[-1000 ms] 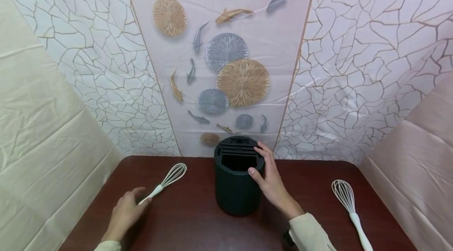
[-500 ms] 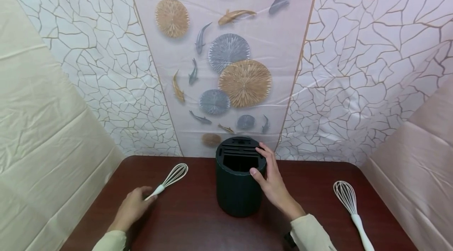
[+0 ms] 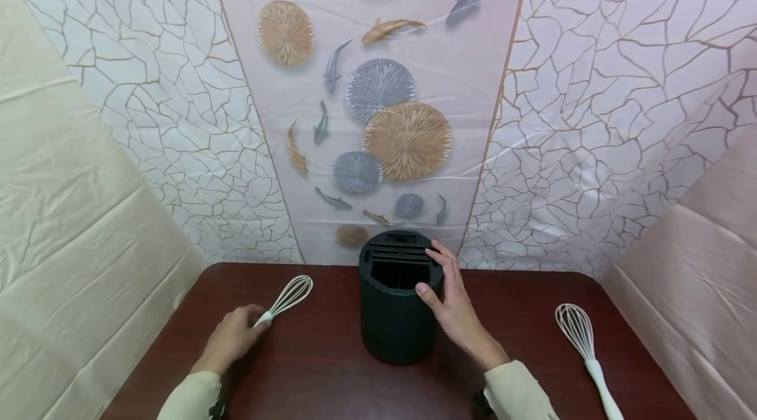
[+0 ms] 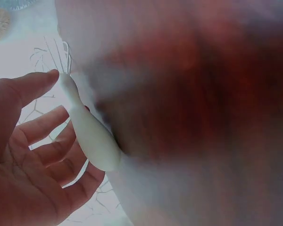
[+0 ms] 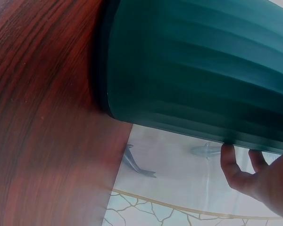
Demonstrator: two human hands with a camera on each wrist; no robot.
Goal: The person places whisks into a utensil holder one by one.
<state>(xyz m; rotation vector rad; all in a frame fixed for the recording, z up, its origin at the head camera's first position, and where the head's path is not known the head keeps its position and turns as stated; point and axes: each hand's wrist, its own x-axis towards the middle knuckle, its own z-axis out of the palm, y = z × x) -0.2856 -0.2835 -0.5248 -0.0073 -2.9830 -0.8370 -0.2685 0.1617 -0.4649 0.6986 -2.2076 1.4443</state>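
Observation:
At the left of the table, a white whisk point(image 3: 286, 298) lies with its wires pointing away. My left hand point(image 3: 233, 336) is at its handle. In the left wrist view, the thumb of my left hand point(image 4: 30, 155) touches the upper handle point(image 4: 92, 136) near the wires, and the fingers curl behind it; some fingertips are hidden. A dark green round utensil holder point(image 3: 397, 325) stands upright in the middle, its top slotted with one large opening. My right hand point(image 3: 455, 308) grips its right side at the rim, thumb in front. The right wrist view shows the holder's ribbed wall point(image 5: 193, 70) close up.
A second white whisk point(image 3: 585, 348) lies at the right of the dark red-brown table point(image 3: 319, 374). Behind the table hangs a patterned cloth point(image 3: 408, 137). Plain cream cloth point(image 3: 77, 223) walls off the left side, and similar cloth the right.
My left hand has slid forward and right along the whisk's handle towards its wires. The whisk stays where it lay. My right hand and the utensil holder have not moved.

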